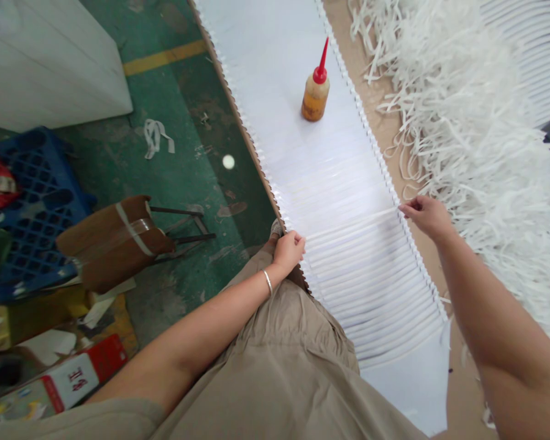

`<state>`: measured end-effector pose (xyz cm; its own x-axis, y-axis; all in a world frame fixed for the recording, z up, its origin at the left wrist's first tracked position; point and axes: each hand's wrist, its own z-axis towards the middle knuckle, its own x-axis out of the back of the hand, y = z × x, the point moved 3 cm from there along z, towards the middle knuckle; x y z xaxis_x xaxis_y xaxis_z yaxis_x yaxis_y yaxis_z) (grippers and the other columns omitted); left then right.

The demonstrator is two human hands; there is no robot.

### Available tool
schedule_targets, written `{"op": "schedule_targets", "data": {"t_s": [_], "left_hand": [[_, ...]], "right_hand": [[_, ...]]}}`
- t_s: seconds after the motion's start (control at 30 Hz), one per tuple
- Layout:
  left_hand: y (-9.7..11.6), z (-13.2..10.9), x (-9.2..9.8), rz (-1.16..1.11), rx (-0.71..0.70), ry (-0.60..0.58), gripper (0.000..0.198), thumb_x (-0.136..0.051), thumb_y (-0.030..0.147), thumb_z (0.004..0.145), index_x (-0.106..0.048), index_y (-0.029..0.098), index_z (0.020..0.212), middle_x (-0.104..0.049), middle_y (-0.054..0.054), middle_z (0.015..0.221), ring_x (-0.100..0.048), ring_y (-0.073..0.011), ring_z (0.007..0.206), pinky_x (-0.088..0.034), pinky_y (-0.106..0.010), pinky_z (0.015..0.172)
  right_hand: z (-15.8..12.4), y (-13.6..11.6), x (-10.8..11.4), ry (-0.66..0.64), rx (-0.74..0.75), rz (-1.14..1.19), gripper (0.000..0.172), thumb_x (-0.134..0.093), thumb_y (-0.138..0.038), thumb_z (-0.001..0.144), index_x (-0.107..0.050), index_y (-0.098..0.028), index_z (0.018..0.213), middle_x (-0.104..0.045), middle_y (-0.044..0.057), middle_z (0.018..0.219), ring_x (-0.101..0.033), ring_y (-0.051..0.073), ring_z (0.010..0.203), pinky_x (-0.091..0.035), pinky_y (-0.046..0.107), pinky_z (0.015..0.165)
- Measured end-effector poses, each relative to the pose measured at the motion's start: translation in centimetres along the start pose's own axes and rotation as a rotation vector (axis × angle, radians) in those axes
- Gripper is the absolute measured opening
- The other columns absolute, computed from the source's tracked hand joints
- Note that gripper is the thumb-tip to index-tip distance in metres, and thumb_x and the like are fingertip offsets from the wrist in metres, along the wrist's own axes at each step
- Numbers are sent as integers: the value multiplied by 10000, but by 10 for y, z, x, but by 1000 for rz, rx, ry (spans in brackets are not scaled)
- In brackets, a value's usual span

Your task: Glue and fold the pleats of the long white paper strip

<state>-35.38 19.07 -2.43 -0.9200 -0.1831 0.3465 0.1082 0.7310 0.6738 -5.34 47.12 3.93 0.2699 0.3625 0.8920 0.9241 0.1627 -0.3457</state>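
A narrow white strip (352,223) runs across a long white board (275,79) with notched edges. My left hand (289,249) pinches one end of the strip at the board's left edge. At the right edge my right hand (425,215) pinches the other end, so the strip looks taut between them. Rows of similar strips (376,287) lie side by side over the nearer part of the board. Farther up, a squeeze bottle (316,95) with a red nozzle and amber liquid stands on the board.
A big heap of loose white strips (476,122) covers the brown table surface (428,250) to the right. On the green floor to the left are a padded stool (114,244), a blue plastic pallet (41,183), a printed box (77,376) and a scrap of strip (153,137).
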Motion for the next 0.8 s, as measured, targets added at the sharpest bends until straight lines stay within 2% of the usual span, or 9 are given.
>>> {"op": "schedule_targets", "data": {"t_s": [0.2, 0.5, 0.8], "left_hand": [[-1, 2, -1, -16, -7, -8, 135, -553, 195, 903, -536, 198, 769, -640, 26, 617, -580, -102, 468, -405, -205, 486], [3, -2, 3, 58, -29, 34, 171, -568, 232, 898, -547, 205, 730, -642, 24, 612, -592, -113, 480, -415, -221, 524], [9, -4, 5, 67, -16, 29, 168, -561, 236, 889, -540, 214, 724, -622, 32, 601, -586, -122, 470, -409, -231, 521]], "right_hand": [[6, 5, -9, -3, -23, 19, 167, -645, -357, 813, -669, -195, 778, -693, 37, 652, -627, 198, 643, -437, 310, 656], [10, 2, -23, 89, 10, -77, 200, -622, -374, 814, -682, -185, 794, -701, 71, 746, -601, 216, 713, -459, 333, 710], [14, 1, -39, 59, -27, -132, 241, -575, -363, 862, -718, -173, 897, -742, 106, 852, -624, 241, 780, -465, 340, 736]]}}
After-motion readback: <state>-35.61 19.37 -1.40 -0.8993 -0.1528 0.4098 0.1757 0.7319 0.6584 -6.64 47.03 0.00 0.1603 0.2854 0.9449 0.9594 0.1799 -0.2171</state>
